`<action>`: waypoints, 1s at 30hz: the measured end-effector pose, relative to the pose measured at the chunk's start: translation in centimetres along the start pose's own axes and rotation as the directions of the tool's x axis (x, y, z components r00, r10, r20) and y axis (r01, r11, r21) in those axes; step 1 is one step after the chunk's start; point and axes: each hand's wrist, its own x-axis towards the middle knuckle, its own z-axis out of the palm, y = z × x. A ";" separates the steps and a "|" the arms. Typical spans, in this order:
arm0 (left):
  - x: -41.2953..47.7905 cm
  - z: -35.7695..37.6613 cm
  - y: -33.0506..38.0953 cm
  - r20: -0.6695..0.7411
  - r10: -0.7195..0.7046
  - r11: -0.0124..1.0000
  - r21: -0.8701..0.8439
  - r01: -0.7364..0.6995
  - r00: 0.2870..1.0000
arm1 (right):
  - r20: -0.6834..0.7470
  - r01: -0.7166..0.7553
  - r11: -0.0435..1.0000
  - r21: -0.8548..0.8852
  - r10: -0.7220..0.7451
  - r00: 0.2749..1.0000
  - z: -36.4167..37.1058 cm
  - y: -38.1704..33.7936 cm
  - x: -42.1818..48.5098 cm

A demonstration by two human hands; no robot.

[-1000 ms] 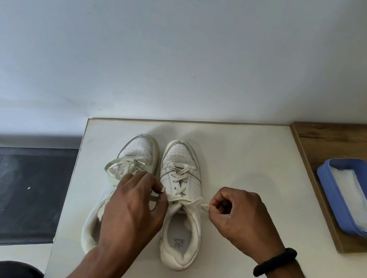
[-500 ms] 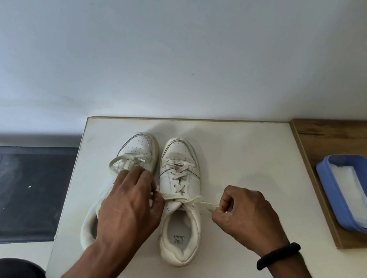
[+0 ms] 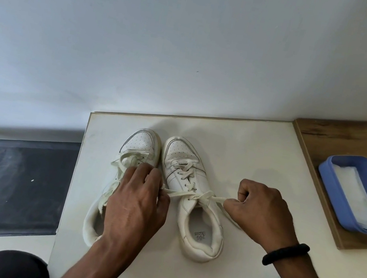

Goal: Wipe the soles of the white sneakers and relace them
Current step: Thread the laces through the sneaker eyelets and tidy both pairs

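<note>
White sneakers: pair stands side by side, toes toward the wall, on the white tabletop (image 3: 261,152). Right sneaker (image 3: 192,196) is laced up to the top eyelets; its lace (image 3: 194,195) crosses over the tongue, pulled out taut to both sides. Left sneaker (image 3: 137,150) shows loose, slack lacing, partly hidden under the left hand.

Left hand (image 3: 136,206): fingers closed, pinching one lace end beside the right sneaker's inner edge. Right hand (image 3: 260,211): curled in a fist, pinching the other lace end just outside the shoe. Black band (image 3: 286,253) on the right wrist.

Blue tray (image 3: 354,191) with a folded white cloth (image 3: 358,199) rests on the wooden board (image 3: 350,134), well apart from the shoes.

Judgement: step in hand is tightening or starting the knot on the right sneaker. Soles not visible; wiping state unknown.

Risks: uneven pull would leave lace ends unequal; pulling sideways could drag the unheld shoe across the smooth top; a lost pinch lets the crossing slacken. Left sneaker seemingly needs relacing yet.
</note>
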 end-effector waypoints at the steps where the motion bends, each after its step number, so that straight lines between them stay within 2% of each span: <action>1: 0.0 0.0 0.0 -0.002 0.002 1.000 0.004 -0.002 1.000 | -0.004 -0.006 1.000 -0.018 0.006 1.000 0.0 -0.1 0.0; 4: 0.1 -0.1 0.0 -0.010 -0.012 1.000 0.013 0.012 1.000 | -0.055 0.006 1.000 0.019 -0.005 0.998 -0.1 -0.2 0.0; 6: 0.1 -0.1 -0.1 -0.016 -0.027 1.000 0.009 0.027 1.000 | -0.120 0.063 0.994 0.088 -0.052 0.991 -0.1 -0.2 -0.2; 8: 0.2 -0.1 -0.2 -0.024 -0.034 0.999 0.008 0.034 0.999 | -0.105 0.106 0.974 0.199 -0.086 0.991 -0.3 -0.2 -0.2; 11: 0.4 -0.2 -0.3 -0.041 -0.059 0.998 0.018 0.060 0.997 | 0.161 0.015 0.864 0.503 -0.111 0.981 -1.0 -0.7 -0.3; 13: 0.5 -0.3 -0.4 -0.050 -0.073 0.997 0.025 0.074 0.996 | 0.351 -0.078 0.768 0.636 -0.197 0.916 -1.2 -0.8 -0.4; 16: 0.6 -0.3 -0.5 -0.056 -0.073 0.997 0.034 0.075 0.996 | 0.475 -0.151 0.713 0.685 -0.279 0.835 -1.6 -1.2 -0.7; 18: 0.7 -0.2 -0.6 -0.049 -0.073 0.996 0.043 0.075 0.996 | 0.499 -0.184 0.701 0.689 -0.275 0.822 -1.4 -1.2 -0.8; 20: 0.7 -0.3 -0.8 -0.039 -0.072 0.996 0.048 0.074 0.997 | 0.466 -0.178 0.705 0.686 -0.238 0.852 -1.2 -1.2 -0.9; 24: 0.6 -0.4 -0.8 -0.032 -0.070 0.996 0.052 0.071 0.997 | 0.227 -0.070 0.756 0.650 -0.105 0.968 -0.4 -1.1 -0.8; 27: 0.7 -0.5 -0.7 -0.039 -0.068 0.997 0.032 0.069 0.997 | 0.098 -0.076 0.684 0.726 0.006 0.995 -0.1 -1.6 -0.6; 30: 0.6 -0.6 -0.7 -0.047 -0.074 0.997 0.016 0.075 0.996 | 0.095 -0.100 0.595 0.797 0.040 0.995 -0.1 -2.1 -0.6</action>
